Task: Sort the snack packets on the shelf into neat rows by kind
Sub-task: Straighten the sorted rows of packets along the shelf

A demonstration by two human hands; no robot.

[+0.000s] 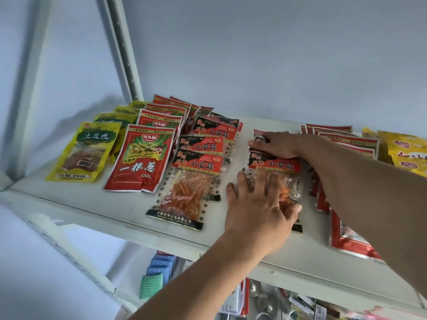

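On the white shelf (129,211) lie rows of snack packets. At the left is a row of yellow-green packets (85,151), then a row of red packets (141,158), then a row of clear packets with red-black headers (191,181). My left hand (256,211) lies flat, fingers spread, on another clear red-black packet (275,166) in the middle. My right hand (275,144) rests palm down, fingers straight, on a further packet of that kind (258,133) just behind it.
Right of my arms lie more red packets (346,135) and a larger red one (349,241) near the front edge. Yellow packets (404,153) sit at the far right. A slotted upright (124,54) rises at the back left. Sponges (154,276) and hardware fill the level below.
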